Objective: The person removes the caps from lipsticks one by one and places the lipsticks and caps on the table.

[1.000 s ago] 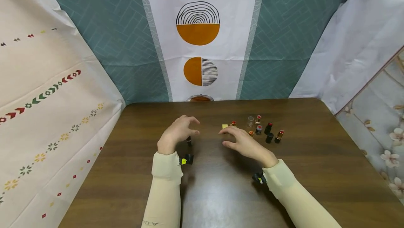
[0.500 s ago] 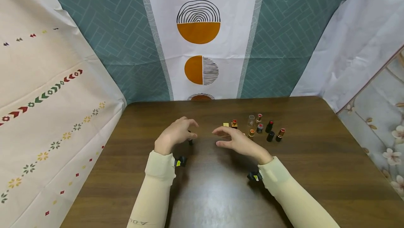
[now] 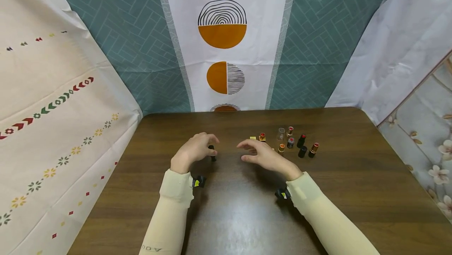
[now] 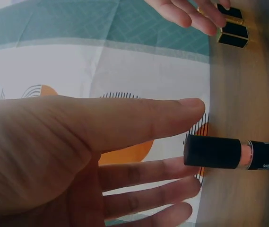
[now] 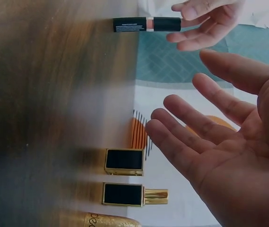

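A black tube [image 3: 213,154] with a clear, peach-coloured band stands upright on the table. My left hand [image 3: 195,150] hovers beside it, fingers spread and gently bent. In the left wrist view the top of the black tube [image 4: 214,152] lies between thumb and fingers, with no firm grip visible. Relaxed and holding nothing, my right hand [image 3: 267,157] is in the air to the right, its palm facing left. Behind it stand a gold-edged black cap [image 5: 124,161] and an uncapped lipstick [image 5: 134,194] with a gold neck. Part of a gold tube [image 5: 110,220] shows below them.
Uncapped lipsticks and caps stand at the back right of the wooden table [image 3: 233,215]: a clear cap [image 3: 281,133], a red lipstick [image 3: 301,141], a black cap [image 3: 302,152] and a gold-necked lipstick [image 3: 313,150], among several. Printed cloths [image 3: 222,70] hang behind.
My left hand has shifted slightly left and lower, so more of the black tube shows. My right hand has moved left, uncovering the lipsticks behind it.
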Motion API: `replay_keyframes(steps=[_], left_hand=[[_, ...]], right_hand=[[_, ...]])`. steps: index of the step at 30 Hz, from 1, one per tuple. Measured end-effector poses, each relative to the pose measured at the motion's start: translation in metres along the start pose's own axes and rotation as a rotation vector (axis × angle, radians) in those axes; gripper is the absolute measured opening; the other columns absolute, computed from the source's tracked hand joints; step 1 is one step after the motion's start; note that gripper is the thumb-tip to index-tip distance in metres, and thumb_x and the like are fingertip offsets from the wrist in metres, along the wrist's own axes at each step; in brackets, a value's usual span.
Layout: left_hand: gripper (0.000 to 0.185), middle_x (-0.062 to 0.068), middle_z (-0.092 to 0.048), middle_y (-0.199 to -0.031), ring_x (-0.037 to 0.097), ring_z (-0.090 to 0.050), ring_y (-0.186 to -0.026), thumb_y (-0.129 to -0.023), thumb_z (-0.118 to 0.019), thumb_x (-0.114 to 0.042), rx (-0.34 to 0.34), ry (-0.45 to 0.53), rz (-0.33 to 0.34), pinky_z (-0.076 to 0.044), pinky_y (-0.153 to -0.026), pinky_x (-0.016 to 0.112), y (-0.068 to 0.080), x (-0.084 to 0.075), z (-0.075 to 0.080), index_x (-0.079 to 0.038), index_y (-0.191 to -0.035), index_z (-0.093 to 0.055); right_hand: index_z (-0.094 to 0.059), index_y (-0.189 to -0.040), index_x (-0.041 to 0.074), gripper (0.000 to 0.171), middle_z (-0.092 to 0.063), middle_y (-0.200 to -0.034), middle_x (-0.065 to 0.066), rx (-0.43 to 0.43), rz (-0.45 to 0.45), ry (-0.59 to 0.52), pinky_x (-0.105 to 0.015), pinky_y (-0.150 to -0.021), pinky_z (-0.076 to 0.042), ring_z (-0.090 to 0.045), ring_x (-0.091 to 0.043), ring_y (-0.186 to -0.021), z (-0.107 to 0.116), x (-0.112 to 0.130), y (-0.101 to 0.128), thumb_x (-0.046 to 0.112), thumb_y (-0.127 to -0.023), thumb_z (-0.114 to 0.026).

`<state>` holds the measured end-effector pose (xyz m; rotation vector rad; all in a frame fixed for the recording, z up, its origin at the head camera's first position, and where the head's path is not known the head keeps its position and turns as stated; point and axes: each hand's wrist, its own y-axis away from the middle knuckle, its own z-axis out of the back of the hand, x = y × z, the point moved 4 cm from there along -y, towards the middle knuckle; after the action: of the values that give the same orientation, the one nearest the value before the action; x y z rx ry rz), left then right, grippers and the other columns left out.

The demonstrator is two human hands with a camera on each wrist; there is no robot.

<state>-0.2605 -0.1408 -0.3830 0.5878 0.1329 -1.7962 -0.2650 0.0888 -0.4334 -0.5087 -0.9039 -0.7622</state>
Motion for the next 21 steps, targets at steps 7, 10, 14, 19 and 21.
replay_keyframes(steps=[7, 10, 14, 19, 21], left_hand=[[0.037, 0.015, -0.06, -0.134, 0.033, -0.058, -0.125, -0.098, -0.076, -0.017, -0.007, -0.003, -0.011, -0.051, -0.101, 0.049, -0.001, 0.003, -0.002, -0.009, -0.133, -0.068], [0.036, 0.015, -0.06, -0.134, 0.032, -0.058, -0.124, -0.098, -0.076, -0.017, -0.005, -0.001, -0.009, -0.051, -0.101, 0.049, -0.002, 0.004, -0.002, -0.01, -0.132, -0.068], [0.036, 0.014, -0.061, -0.134, 0.032, -0.059, -0.123, -0.097, -0.076, -0.017, -0.001, 0.003, -0.008, -0.052, -0.1, 0.048, -0.003, 0.005, -0.003, -0.01, -0.132, -0.069], [0.036, 0.014, -0.066, -0.131, 0.03, -0.063, -0.117, -0.096, -0.077, -0.014, -0.006, 0.009, -0.01, -0.055, -0.094, 0.047, -0.005, 0.008, -0.005, -0.008, -0.131, -0.069], [0.035, 0.014, -0.067, -0.13, 0.03, -0.064, -0.115, -0.096, -0.077, -0.013, -0.016, 0.016, -0.014, -0.055, -0.092, 0.046, -0.006, 0.009, -0.006, -0.008, -0.13, -0.07]], right_hand=[[-0.059, -0.138, 0.001, 0.04, -0.059, -0.139, -0.022, -0.001, 0.006, 0.012, -0.057, -0.11, -0.044, -0.055, -0.045, -0.131, 0.0, -0.003, -0.002, 0.011, -0.101, -0.07], [-0.059, -0.137, 0.0, 0.04, -0.059, -0.139, -0.023, 0.0, 0.009, 0.017, -0.057, -0.11, -0.044, -0.055, -0.046, -0.131, -0.001, -0.003, -0.005, 0.008, -0.1, -0.071], [-0.059, -0.138, -0.002, 0.042, -0.058, -0.141, -0.024, 0.012, 0.004, 0.006, -0.057, -0.111, -0.042, -0.054, -0.046, -0.132, -0.003, -0.001, -0.007, 0.006, -0.099, -0.071], [-0.058, -0.139, -0.001, 0.042, -0.059, -0.143, -0.018, 0.032, 0.0, 0.007, -0.057, -0.111, -0.042, -0.054, -0.045, -0.133, -0.008, 0.002, -0.011, 0.007, -0.1, -0.07], [-0.059, -0.14, 0.0, 0.042, -0.059, -0.143, -0.015, 0.037, -0.004, 0.006, -0.057, -0.111, -0.043, -0.054, -0.044, -0.133, -0.01, 0.002, -0.012, 0.009, -0.101, -0.07]])
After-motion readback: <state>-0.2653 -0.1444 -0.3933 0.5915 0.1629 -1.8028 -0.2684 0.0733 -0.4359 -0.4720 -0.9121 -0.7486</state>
